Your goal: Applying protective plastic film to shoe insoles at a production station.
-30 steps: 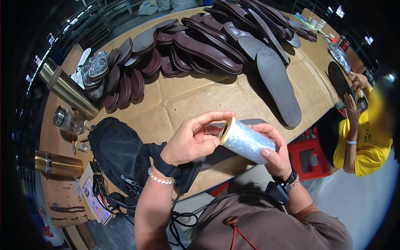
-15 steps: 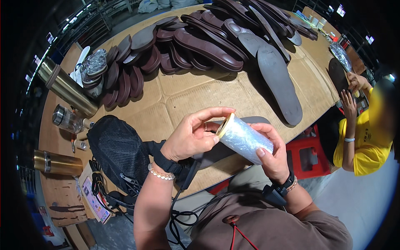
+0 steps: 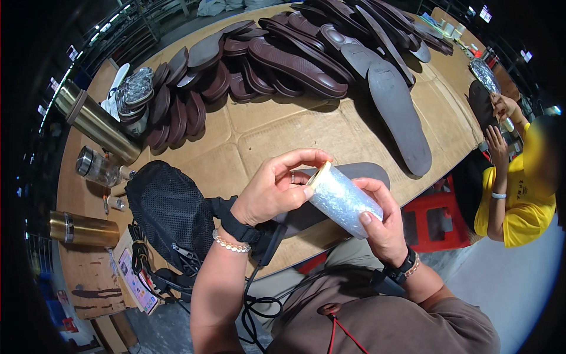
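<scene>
A roll of clear plastic film (image 3: 345,199) is tilted between my hands, its pale core rim toward my left hand. My left hand (image 3: 280,183) pinches that rim with thumb and fingertips. Around the lower right end of the roll, my right hand (image 3: 384,221) is closed, its thumb pressed on the film. Beneath the roll lies a dark grey shoe sole (image 3: 368,171), partly hidden by my hands. Another grey sole (image 3: 401,118) lies to the right, slanting toward the table's front edge.
Dark brown soles (image 3: 295,62) are heaped along the far side. At left are a black mesh bag (image 3: 168,215), a tall flask (image 3: 100,124), a glass bottle (image 3: 97,168), a gold tumbler (image 3: 82,229) and a phone (image 3: 137,282). A person in yellow (image 3: 516,194) works at right beside a red stool (image 3: 436,221).
My right hand has shifted slightly left and down along the roll. The left hand keeps its pinch on the rim. The whole view has shifted a little.
</scene>
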Demonstrator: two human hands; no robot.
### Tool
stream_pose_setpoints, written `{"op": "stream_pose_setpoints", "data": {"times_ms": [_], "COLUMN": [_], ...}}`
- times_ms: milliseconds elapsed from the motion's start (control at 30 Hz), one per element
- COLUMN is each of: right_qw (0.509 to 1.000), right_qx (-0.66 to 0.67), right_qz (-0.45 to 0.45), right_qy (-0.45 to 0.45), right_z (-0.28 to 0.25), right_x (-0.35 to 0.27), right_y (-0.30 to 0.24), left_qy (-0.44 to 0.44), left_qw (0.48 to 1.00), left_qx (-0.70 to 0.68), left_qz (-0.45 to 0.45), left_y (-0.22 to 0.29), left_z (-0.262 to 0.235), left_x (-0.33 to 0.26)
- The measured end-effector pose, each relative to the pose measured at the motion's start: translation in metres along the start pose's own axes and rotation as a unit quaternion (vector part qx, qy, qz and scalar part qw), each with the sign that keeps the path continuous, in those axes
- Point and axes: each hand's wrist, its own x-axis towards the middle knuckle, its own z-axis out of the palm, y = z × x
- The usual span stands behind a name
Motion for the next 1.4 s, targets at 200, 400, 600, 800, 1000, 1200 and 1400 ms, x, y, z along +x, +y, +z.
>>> {"op": "stream_pose_setpoints", "data": {"times_ms": [200, 400, 600, 800, 1000, 1200, 1400], "right_qw": [0.997, 0.973, 0.998, 0.993, 0.969, 0.949, 0.95], "right_qx": [0.021, 0.163, -0.012, -0.089, -0.191, -0.242, -0.228], "right_qz": [-0.004, 0.122, -0.034, -0.082, -0.146, -0.194, -0.207], "right_qy": [-0.069, -0.109, -0.043, 0.017, 0.054, 0.055, 0.05], "right_z": [-0.006, -0.002, 0.007, 0.007, 0.004, 0.005, 0.008], "right_x": [0.003, 0.016, 0.019, 0.017, 0.021, 0.023, 0.024], "right_y": [0.002, -0.009, -0.01, -0.006, 0.006, 0.012, 0.013], "left_qy": [0.015, -0.08, 0.041, 0.086, 0.1, 0.132, 0.132], "left_qw": [1.0, 0.987, 0.999, 0.994, 0.993, 0.988, 0.988], "left_qx": [0.014, 0.099, -0.003, 0.072, 0.06, 0.082, 0.079], "left_qz": [-0.004, -0.1, 0.011, 0.018, 0.018, 0.009, 0.019], "left_y": [0.003, 0.014, 0.005, -0.002, 0.0, -0.002, -0.001], "left_z": [0.0, 0.005, 0.018, 0.011, 0.02, 0.02, 0.021], "left_x": [-0.001, -0.004, -0.002, -0.002, -0.002, -0.002, -0.001]}}
